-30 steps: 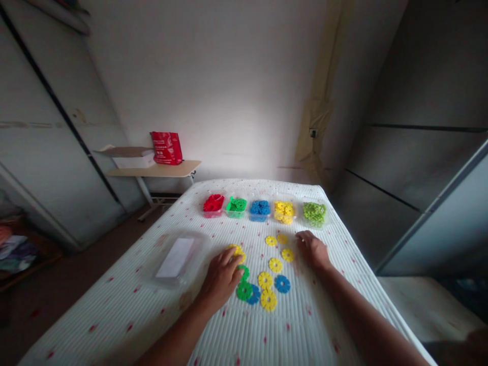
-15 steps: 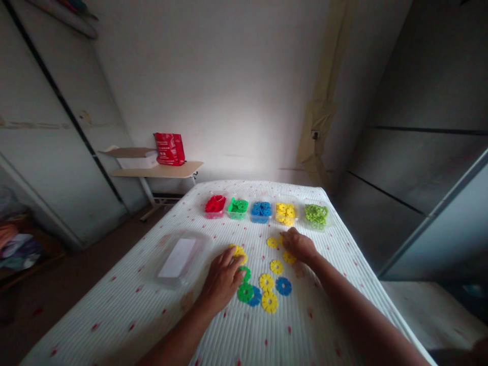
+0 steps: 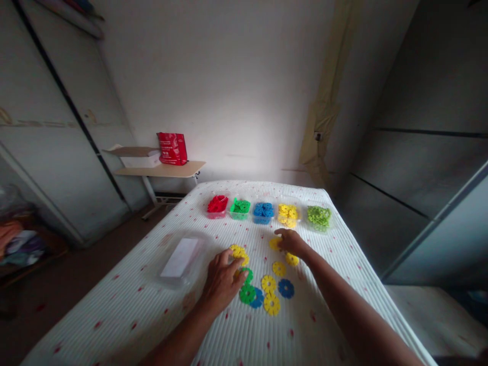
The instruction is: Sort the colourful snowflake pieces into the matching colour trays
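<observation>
My left hand rests low over the cloth with its fingers apart. Its fingertips are beside overlapping yellow notched plastic discs, and its thumb is near two green discs. Farther off, my right hand has its fingers bent down on a yellow disc; the fingertips partly cover it. Another yellow disc lies just below that wrist. Between the arms are more yellow discs, a blue disc, and a second blue disc partly under a green one.
Clear tubs stand in a row at the back: red pieces, green pieces, blue pieces, yellow pieces and light green pieces. A clear plastic container sits left. Beyond, a side table holds a red bag.
My right hand has shifted slightly left, onto the yellow disc that lay beside its fingers. My left hand has hardly moved. The whole view has drifted a little.
</observation>
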Demonstrator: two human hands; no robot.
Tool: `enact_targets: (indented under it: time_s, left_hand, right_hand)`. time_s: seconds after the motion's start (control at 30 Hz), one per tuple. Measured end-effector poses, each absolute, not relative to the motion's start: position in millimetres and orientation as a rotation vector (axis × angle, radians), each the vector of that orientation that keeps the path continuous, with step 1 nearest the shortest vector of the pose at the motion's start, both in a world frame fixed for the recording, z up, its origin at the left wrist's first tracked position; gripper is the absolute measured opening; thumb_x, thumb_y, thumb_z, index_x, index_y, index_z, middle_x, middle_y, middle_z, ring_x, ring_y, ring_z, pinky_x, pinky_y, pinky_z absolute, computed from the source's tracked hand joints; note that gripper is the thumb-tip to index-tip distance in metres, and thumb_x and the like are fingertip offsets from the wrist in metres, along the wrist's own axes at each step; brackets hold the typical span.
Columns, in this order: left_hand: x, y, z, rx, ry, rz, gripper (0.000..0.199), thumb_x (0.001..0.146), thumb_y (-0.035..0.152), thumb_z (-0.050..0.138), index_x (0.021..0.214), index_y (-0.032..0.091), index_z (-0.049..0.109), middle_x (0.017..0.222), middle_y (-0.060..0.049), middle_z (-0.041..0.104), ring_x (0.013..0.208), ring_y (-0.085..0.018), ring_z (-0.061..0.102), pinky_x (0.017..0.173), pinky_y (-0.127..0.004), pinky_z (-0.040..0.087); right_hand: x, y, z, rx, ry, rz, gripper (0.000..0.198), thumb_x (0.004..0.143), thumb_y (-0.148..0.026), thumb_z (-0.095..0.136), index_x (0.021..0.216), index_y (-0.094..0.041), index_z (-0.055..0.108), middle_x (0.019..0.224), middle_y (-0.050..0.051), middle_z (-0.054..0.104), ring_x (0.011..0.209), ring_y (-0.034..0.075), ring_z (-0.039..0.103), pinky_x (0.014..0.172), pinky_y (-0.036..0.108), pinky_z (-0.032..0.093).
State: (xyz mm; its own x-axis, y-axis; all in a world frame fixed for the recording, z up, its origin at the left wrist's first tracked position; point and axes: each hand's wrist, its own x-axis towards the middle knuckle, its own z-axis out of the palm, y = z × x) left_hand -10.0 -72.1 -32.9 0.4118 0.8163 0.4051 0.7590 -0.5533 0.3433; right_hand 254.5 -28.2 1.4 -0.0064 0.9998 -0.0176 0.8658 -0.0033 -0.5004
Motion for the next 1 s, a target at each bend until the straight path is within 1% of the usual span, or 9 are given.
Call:
enact_targets:
  time_s: [0.23, 0.43, 0.5, 0.57, 0.63, 0.7, 0.8, 0.87, 1.0]
  left_hand:
    - [-11, -72, -32, 2.536, 1.410, 0.855, 0.023, 0.080, 0.034, 0.056, 0.099, 0.027, 0.067, 0.110, -0.006, 0.054, 0.103, -0.023, 0.052, 0.090, -0.039, 0.042]
    - [-10, -72, -33, 2.543, 1.376, 0.869, 0.023, 0.081, 0.036, 0.055, 0.098, 0.025, 0.067, 0.110, -0.007, 0.056, 0.102, -0.024, 0.054, 0.090, -0.040, 0.043]
    - [-10, -71, -34, 2.538, 1.348, 0.889, 0.023, 0.080, 0.035, 0.055, 0.098, 0.025, 0.067, 0.112, -0.007, 0.056, 0.104, -0.024, 0.055, 0.091, -0.039, 0.044]
    - [-11, -71, -36, 2.531, 1.327, 0.896, 0.023, 0.080, 0.034, 0.055, 0.098, 0.025, 0.066, 0.116, -0.007, 0.055, 0.105, -0.023, 0.055, 0.091, -0.038, 0.044]
    - [-11, -70, -38, 2.531, 1.318, 0.887, 0.023, 0.081, 0.033, 0.054, 0.099, 0.025, 0.066, 0.119, -0.007, 0.055, 0.107, -0.023, 0.055, 0.092, -0.037, 0.044]
    - [-11, -68, -41, 2.535, 1.322, 0.881, 0.024, 0.081, 0.032, 0.054, 0.100, 0.024, 0.066, 0.123, -0.008, 0.054, 0.109, -0.024, 0.054, 0.093, -0.038, 0.043]
    - [-13, -66, -42, 2.547, 1.309, 0.919, 0.023, 0.082, 0.028, 0.050, 0.099, 0.024, 0.066, 0.123, -0.007, 0.054, 0.110, -0.023, 0.053, 0.093, -0.037, 0.043]
    - [-15, -67, -40, 2.541, 1.292, 0.972, 0.024, 0.084, 0.025, 0.046, 0.097, 0.023, 0.066, 0.117, -0.007, 0.058, 0.107, -0.021, 0.055, 0.091, -0.035, 0.043]
    - [-12, -75, -28, 2.535, 1.248, 1.019, 0.023, 0.085, 0.022, 0.043, 0.087, 0.022, 0.066, 0.093, -0.005, 0.064, 0.092, -0.019, 0.058, 0.082, -0.034, 0.043]
  right_hand:
    - [250, -25, 0, -1.959, -2.034, 0.422, 0.028, 0.066, -0.011, 0.061, 0.092, -0.018, 0.067, 0.089, 0.004, 0.066, 0.076, 0.014, 0.060, 0.064, 0.021, 0.042]
    - [256, -23, 27, -1.912, -2.096, 0.409, 0.016, 0.062, -0.010, 0.066, 0.077, -0.017, 0.065, 0.074, -0.001, 0.065, 0.068, 0.012, 0.057, 0.058, 0.019, 0.038]
    - [264, -16, 42, -1.915, -2.017, 0.332, 0.016, 0.068, -0.015, 0.062, 0.084, -0.017, 0.064, 0.080, 0.001, 0.065, 0.071, 0.013, 0.057, 0.061, 0.021, 0.039]
    - [272, -8, 56, -1.924, -1.826, 0.171, 0.025, 0.073, -0.019, 0.058, 0.098, -0.016, 0.062, 0.090, 0.005, 0.066, 0.077, 0.015, 0.059, 0.065, 0.023, 0.042]
    - [279, -5, 63, -1.902, -1.654, -0.009, 0.038, 0.073, -0.020, 0.059, 0.110, -0.014, 0.058, 0.101, 0.010, 0.064, 0.084, 0.018, 0.060, 0.071, 0.026, 0.043]
    - [284, -9, 62, -1.865, -1.613, -0.119, 0.041, 0.072, -0.020, 0.059, 0.112, -0.012, 0.057, 0.106, 0.012, 0.063, 0.090, 0.020, 0.060, 0.076, 0.027, 0.043]
    - [289, -28, 45, -1.866, -1.697, -0.151, 0.022, 0.078, -0.019, 0.049, 0.094, -0.014, 0.064, 0.091, 0.009, 0.067, 0.080, 0.018, 0.061, 0.071, 0.026, 0.041]
    - [293, -47, 26, -1.916, -1.761, -0.144, 0.023, 0.083, -0.020, 0.042, 0.078, -0.016, 0.064, 0.077, 0.007, 0.066, 0.068, 0.016, 0.059, 0.063, 0.024, 0.038]
    - [307, -78, -10, -2.048, -1.823, -0.086, 0.023, 0.083, -0.020, 0.042, 0.074, -0.018, 0.062, 0.075, 0.004, 0.065, 0.065, 0.014, 0.057, 0.059, 0.022, 0.034]
